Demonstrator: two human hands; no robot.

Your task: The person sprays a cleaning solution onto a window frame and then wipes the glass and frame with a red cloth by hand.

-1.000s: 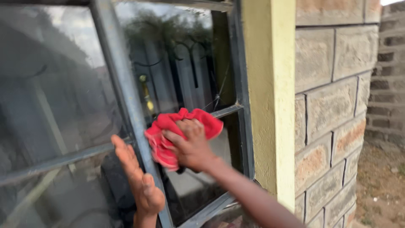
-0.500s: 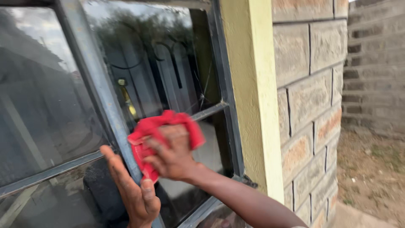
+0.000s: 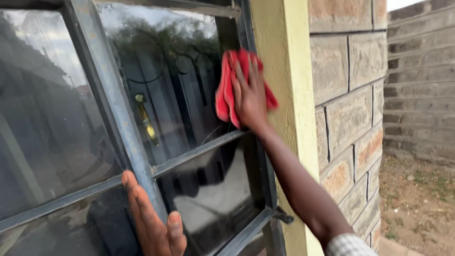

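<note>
The right hand (image 3: pixel 250 97) presses flat, fingers spread, on a crumpled red cloth (image 3: pixel 226 90) against the glass pane, just beside the grey metal window frame (image 3: pixel 118 118)'s right edge. The left hand (image 3: pixel 154 223), open, braces below on the frame's upright bar.

No packages, labels, signs or screens anywhere in view.
</note>
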